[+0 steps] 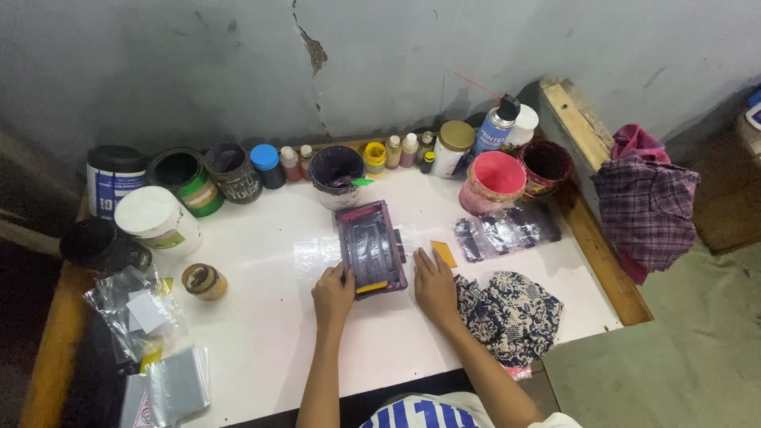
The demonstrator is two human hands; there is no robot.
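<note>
Left hand (333,293) and right hand (434,285) press flat, fingers spread, on the near corners of the inked frame (371,247) on the table (269,317); grasping nothing; printing seems midway; frame not yet lifted.

Under the small ink-stained frame (370,247) at centre, mostly hidden: a clear plastic sheet (311,255), only its edges showing. Left hand (333,292) fingertips tucked against the frame's near edge, contact too small to judge; right hand (434,284) likewise. At lower left, plastic bags (169,386) cut off by the bottom edge. At the bottom, a striped garment (424,414) cropped. Far left of the desk (261,333) lost in shadow, the dark jar (99,244) there unreadable
</note>
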